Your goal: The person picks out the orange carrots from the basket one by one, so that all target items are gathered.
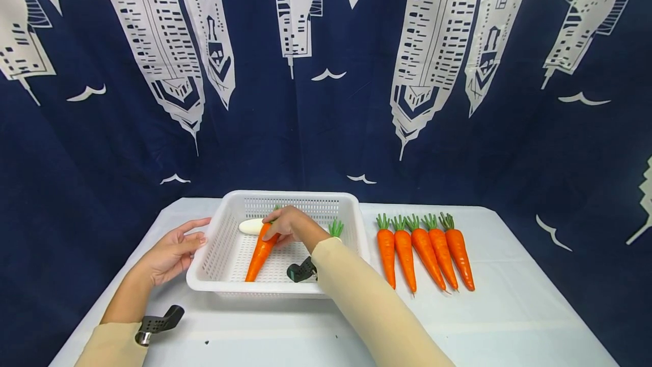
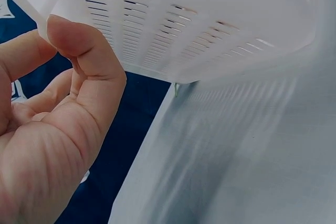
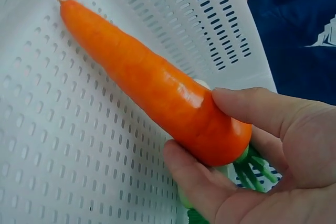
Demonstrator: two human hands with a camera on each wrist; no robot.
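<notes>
My right hand [image 1: 287, 225] grips an orange carrot [image 1: 262, 254] by its thick end, inside a white perforated plastic basket [image 1: 211, 285]. In the right wrist view, thumb and fingers lie on either side of the carrot [image 3: 142, 82], near its green stems [image 3: 254, 169]; the thin tip points away. At the basket's left side, my left hand [image 1: 175, 251] pinches the rim between thumb and fingers, seen closely in the left wrist view. A white, elongated vegetable [image 1: 251, 226] lies behind the carrot, partly hidden. Green leaf stems [image 1: 335, 227] show at the basket's right, mostly behind my right arm.
Several carrots [image 1: 423, 251] lie in a row on the white table [image 1: 509, 310], right of the basket, green tops toward the back. A dark blue curtain [image 1: 305, 129] with white building prints hangs behind the table. Dark camera mounts [image 1: 162, 321] are on both wrists.
</notes>
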